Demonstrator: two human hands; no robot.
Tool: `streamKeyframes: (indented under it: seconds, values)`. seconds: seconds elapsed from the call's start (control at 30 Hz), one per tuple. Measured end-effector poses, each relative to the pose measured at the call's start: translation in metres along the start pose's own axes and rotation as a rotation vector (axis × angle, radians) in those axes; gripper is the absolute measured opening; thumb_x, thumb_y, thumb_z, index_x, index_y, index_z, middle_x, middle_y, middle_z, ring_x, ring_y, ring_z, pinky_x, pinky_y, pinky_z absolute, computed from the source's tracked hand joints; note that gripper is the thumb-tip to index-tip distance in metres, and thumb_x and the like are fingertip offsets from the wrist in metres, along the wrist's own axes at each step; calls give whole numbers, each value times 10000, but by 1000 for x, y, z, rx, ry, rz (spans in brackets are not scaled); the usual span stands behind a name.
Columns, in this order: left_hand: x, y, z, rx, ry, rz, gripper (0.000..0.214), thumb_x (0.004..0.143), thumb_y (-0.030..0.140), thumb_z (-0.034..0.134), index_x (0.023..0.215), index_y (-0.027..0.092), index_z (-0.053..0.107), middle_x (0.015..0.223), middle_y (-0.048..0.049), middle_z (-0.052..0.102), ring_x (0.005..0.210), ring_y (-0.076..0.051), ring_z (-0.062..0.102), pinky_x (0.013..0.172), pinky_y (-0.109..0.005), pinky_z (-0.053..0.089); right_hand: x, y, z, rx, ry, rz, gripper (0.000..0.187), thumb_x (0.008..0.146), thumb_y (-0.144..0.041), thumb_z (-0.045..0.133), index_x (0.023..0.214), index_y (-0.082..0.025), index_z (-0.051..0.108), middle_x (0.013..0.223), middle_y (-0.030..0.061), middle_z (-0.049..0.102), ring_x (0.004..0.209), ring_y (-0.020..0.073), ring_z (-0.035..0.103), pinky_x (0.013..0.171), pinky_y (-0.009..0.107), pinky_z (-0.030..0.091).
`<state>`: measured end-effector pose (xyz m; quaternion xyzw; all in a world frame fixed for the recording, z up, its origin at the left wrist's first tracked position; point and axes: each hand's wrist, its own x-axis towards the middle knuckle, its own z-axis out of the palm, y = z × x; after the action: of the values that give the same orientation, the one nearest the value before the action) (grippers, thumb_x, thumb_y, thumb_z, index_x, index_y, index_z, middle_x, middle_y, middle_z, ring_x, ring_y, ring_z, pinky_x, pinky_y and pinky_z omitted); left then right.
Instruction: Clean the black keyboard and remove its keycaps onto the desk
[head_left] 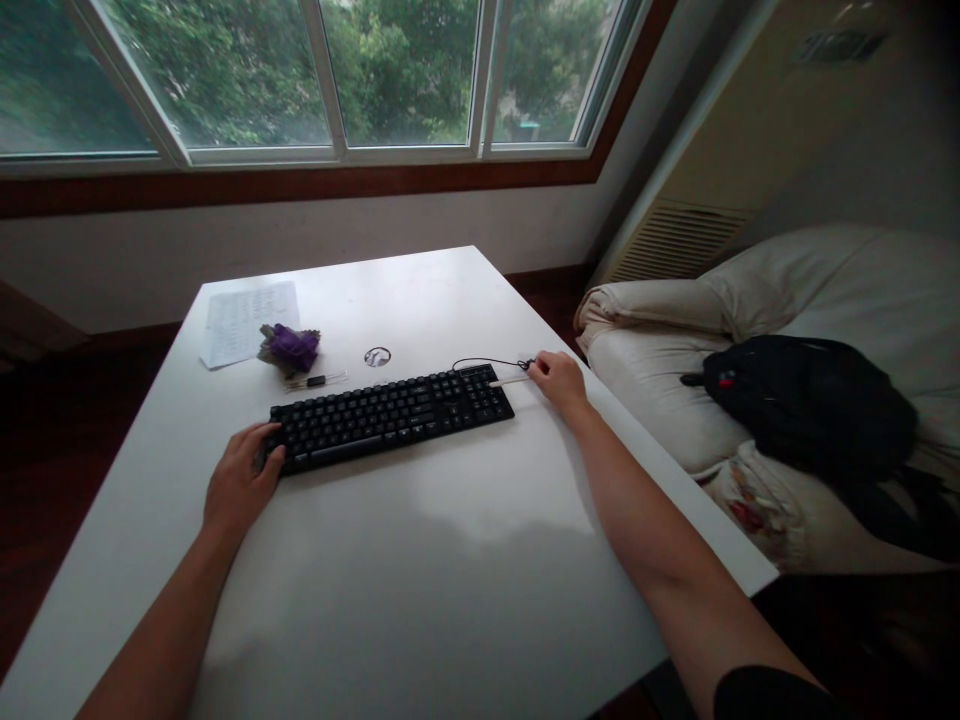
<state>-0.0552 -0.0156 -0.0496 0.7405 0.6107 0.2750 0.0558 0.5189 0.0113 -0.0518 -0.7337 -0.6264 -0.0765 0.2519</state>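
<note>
A black full-size keyboard (390, 412) lies at a slight slant across the white table (420, 580). My left hand (244, 475) grips its left end, fingers over the side edge and thumb at the near corner. At the other end, my right hand (559, 380) is closed on a thin white stick (508, 381), whose tip reaches over the number pad's right edge. I cannot make out the stick's exact kind. The keyboard's thin black cable (487, 361) curves from its back edge to a small bundle beside my right fingers.
Behind the keyboard are a purple artificial flower (292, 347), a printed sheet (251, 318), a round sticker-like disc (377, 357) and a small black-and-clear item (316, 380). A sofa (645, 370) with a black backpack (817, 405) stands right of the table. Windows (405, 70) line the far wall.
</note>
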Motion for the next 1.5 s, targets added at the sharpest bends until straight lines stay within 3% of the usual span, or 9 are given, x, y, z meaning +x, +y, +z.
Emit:
streamKeyframes:
  seconds: [0.2,0.5,0.63,0.77,0.97,1.2,1.37,1.5]
  values:
    - [1,1,0,2,-8,-14,416,942,408,504,1327,267,573,1382,-78,557,1263,-286,556,1070,-456,483,-8,-31,6,-1,14,-58,177,862,-278,562,698,-215,566,727,56,580,762,217,496,659,322,312]
    - [0,-1,0,-7,3,-18,395,944,418,497,1296,260,585,1373,-74,564,1254,-280,564,1065,-432,481,-7,-22,1,74,13,-3,315,924,-396,545,666,-218,511,689,35,559,747,208,492,681,320,327]
    - [0,-2,0,-15,10,-1,403,942,409,498,1304,253,582,1369,-79,568,1264,-279,557,1089,-440,463,-7,-36,1,146,-124,-134,459,950,-570,511,664,-212,526,699,31,567,745,197,503,723,317,346]
    - [0,-5,1,-21,15,-1,405,936,411,503,1299,254,589,1366,-77,571,1262,-277,559,1105,-434,446,-7,-42,2,159,-267,-171,508,936,-639,493,691,-203,581,734,36,581,758,198,519,740,311,361]
    - [0,-9,3,-17,25,-18,407,928,413,510,1298,267,600,1371,-70,571,1244,-280,567,1066,-421,473,-8,-46,-8,218,-419,-223,427,949,-555,522,740,-197,629,783,32,560,753,186,528,711,291,373]
    - [0,-10,2,-9,25,-10,408,933,410,512,1305,263,593,1372,-71,567,1237,-278,569,1066,-422,467,-15,-90,-28,338,-369,-287,281,946,-429,585,784,-205,638,856,43,604,796,189,555,724,293,391]
    - [-1,-8,1,-5,37,-6,407,932,409,515,1301,259,599,1324,-80,571,1210,-276,571,1044,-416,477,-15,-118,-27,352,-391,-342,161,942,-361,615,870,-226,667,846,22,656,761,180,567,713,290,374]
    - [-1,-9,1,9,35,-50,410,924,426,534,1290,260,615,1205,-77,578,1058,-250,619,952,-381,513,-14,-132,-23,250,-375,-353,159,950,-359,616,886,-232,687,875,33,673,764,181,574,705,286,354]
